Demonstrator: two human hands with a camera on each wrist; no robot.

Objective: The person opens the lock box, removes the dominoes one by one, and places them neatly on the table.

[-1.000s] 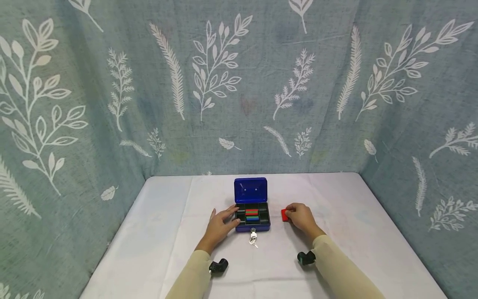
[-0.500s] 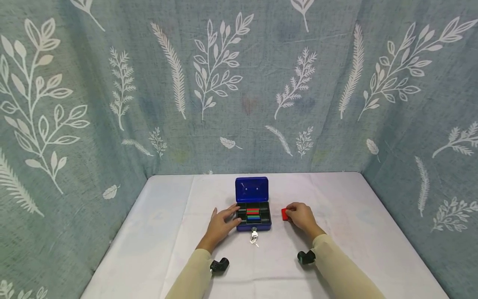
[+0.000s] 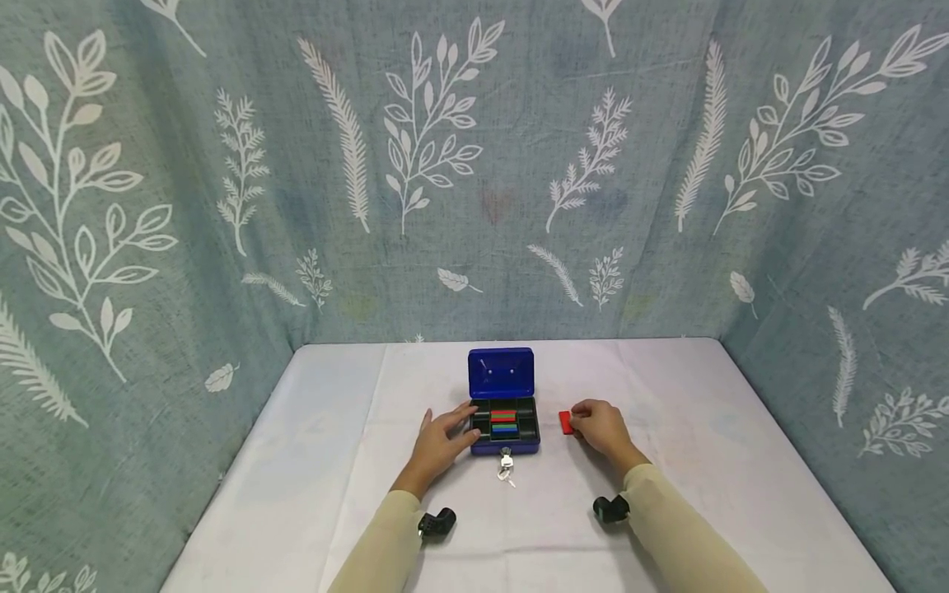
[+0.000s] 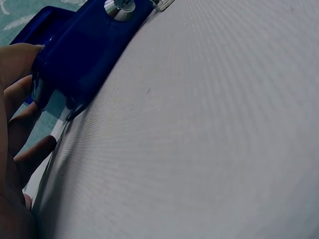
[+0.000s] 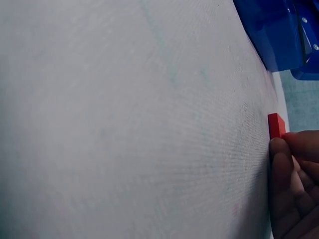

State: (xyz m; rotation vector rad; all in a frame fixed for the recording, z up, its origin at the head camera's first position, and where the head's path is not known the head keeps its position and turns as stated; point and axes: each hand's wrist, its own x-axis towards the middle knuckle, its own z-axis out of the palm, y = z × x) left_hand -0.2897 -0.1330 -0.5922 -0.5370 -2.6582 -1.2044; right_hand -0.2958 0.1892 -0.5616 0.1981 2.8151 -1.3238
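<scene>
A small blue cash box (image 3: 504, 449) stands with its lid (image 3: 501, 372) raised and a black compartment tray inside. Red-and-green strips (image 3: 502, 416) and blue-and-green strips (image 3: 504, 428) lie in the tray's middle compartments. My left hand (image 3: 439, 445) rests at the box's left side, fingers spread and mostly straight, thumb near the front corner. To the right of the box, my right hand (image 3: 602, 427) pinches a flat red block (image 3: 566, 422) between thumb and fingers. In the right wrist view the red block (image 5: 275, 125) sticks out past the fingertips, low at the white cloth.
Keys (image 3: 506, 469) hang from the lock at the box's front and lie on the white-covered table (image 3: 667, 395). A patterned grey-green curtain (image 3: 489, 165) surrounds the back and sides. Each wrist carries a small black camera.
The red block shows narrower in the right hand's fingers, as if turned slightly. The left hand stays at the box. The whole view has shifted a little.
</scene>
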